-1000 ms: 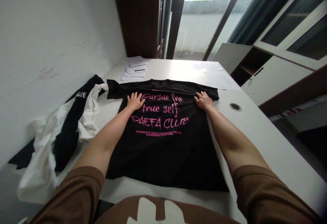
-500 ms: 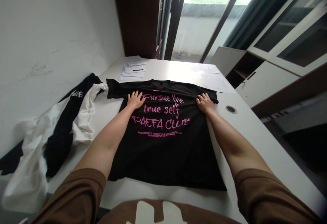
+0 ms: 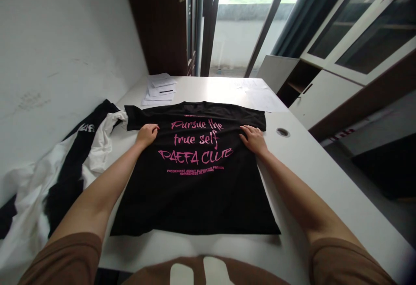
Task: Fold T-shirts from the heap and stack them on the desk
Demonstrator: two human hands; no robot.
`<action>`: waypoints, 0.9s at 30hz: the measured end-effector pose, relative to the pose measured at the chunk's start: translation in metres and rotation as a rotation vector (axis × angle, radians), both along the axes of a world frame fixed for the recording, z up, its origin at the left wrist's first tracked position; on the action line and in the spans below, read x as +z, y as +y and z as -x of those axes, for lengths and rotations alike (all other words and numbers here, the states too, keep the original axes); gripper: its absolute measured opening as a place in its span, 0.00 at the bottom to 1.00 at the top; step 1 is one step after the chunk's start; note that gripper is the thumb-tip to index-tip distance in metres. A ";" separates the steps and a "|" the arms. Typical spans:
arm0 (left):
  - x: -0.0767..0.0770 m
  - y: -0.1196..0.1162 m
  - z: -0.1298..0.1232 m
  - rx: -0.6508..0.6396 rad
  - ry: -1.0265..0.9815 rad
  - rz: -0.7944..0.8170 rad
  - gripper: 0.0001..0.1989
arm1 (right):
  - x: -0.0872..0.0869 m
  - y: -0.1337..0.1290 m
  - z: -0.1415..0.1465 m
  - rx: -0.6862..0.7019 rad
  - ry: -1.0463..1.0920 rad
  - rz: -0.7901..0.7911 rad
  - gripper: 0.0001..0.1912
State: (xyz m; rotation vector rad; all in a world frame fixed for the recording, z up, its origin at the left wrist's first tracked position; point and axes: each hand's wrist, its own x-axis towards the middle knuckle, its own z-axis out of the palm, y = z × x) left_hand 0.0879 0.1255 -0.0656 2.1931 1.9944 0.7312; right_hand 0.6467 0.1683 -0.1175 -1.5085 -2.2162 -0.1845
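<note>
A black T-shirt (image 3: 195, 198) with pink lettering lies spread on the white table, its collar toward the far side and its hem toward me. My left hand (image 3: 147, 135) is at the shirt's left edge just below the sleeve, fingers curled together; what they pinch, if anything, is too small to make out. On the right side, below the other sleeve, my right hand (image 3: 254, 139) rests on the fabric with its fingers apart.
Black and white clothes (image 3: 97, 146) are heaped along the wall on the left. Papers (image 3: 160, 89) lie at the table's far left, more sheets (image 3: 263, 98) at the far right. A round cable hole (image 3: 283, 132) is right of the shirt.
My left hand has moved outward from beside the lettering to the shirt's left edge, and its fingers have curled. The shirt's lower left side is spread wider. The camera view has shifted slightly.
</note>
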 end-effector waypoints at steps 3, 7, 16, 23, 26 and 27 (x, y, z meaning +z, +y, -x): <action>0.012 -0.025 -0.057 -0.258 0.065 -0.026 0.12 | -0.002 0.003 0.001 0.002 0.020 0.042 0.23; 0.025 -0.086 -0.176 -0.820 0.111 0.035 0.13 | -0.005 0.006 0.000 -0.001 0.066 0.060 0.20; 0.026 -0.205 -0.348 -1.136 0.355 0.042 0.27 | -0.001 -0.014 0.001 -0.069 0.222 0.103 0.15; 0.019 -0.217 -0.374 -1.218 0.282 0.163 0.08 | -0.004 -0.007 -0.007 -0.041 0.310 0.129 0.14; 0.019 -0.218 -0.376 -1.158 0.192 0.143 0.10 | -0.006 -0.004 -0.008 -0.012 0.318 0.102 0.14; 0.020 -0.219 -0.376 -1.147 0.176 0.136 0.10 | -0.006 -0.003 -0.008 -0.006 0.320 0.094 0.14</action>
